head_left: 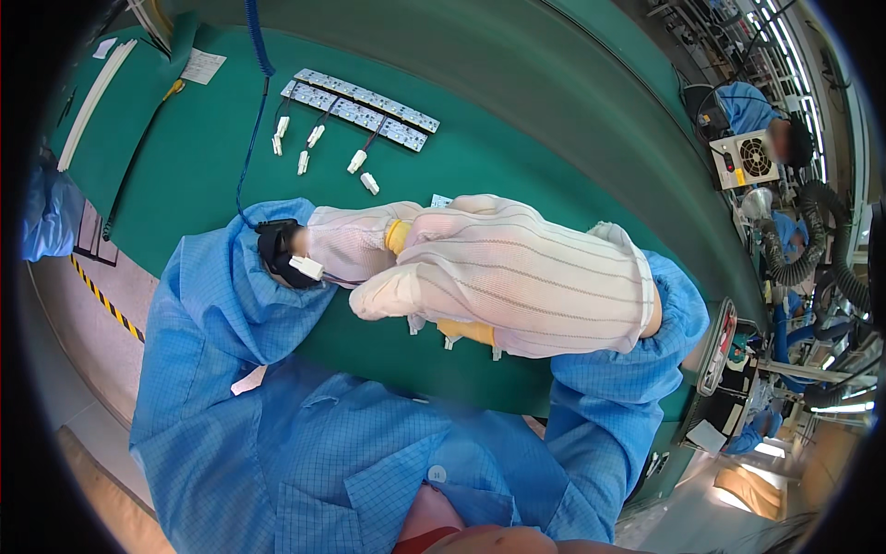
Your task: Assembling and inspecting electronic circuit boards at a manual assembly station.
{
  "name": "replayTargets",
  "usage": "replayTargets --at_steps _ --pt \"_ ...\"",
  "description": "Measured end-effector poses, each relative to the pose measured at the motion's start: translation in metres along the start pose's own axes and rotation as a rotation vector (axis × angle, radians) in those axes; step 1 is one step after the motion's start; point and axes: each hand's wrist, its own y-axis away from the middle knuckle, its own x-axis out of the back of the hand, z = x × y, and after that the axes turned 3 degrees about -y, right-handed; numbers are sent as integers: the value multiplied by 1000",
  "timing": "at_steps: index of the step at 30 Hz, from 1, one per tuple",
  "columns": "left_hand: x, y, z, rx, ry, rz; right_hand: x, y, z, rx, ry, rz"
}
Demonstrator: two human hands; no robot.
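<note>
My right hand (498,272), in a striped white knit glove, lies across my left and is closed. Its thumb points left; what its fingers grip is hidden from above. Beneath it, my left hand (355,238) reaches in from the left, also gloved, its fingers mostly covered. Yellow patches show between and below the gloves. A white plug connector (305,268) hangs beside my left wrist, its thin dark wires running toward the hands. Small pale tabs (449,343) stick out under the right hand, and a small whitish piece (441,200) shows beyond the gloves.
Two LED strip boards (365,102) lie on the green mat (517,166), with several white connectors (357,162) on wires. A black wrist strap (277,251) joins a blue coiled cord (258,37). At left lie a black cable (138,152) and white strips (97,102). Co-workers appear at the edges.
</note>
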Motion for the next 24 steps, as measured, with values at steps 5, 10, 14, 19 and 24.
replayTargets --at_steps 5,10,14,19,24 --pt "-8 -5 22 288 320 103 -14 8 10 -92 -68 400" --pt "-11 2 8 -68 -670 347 -42 43 39 -303 -759 614" --pt "-18 -2 2 -324 -912 463 -61 38 28 -420 -885 528" --pt "-15 -17 10 -316 -995 330 -80 45 27 -438 -732 702" --pt "-23 -22 5 -184 -953 235 -86 132 26 -526 -1116 981"
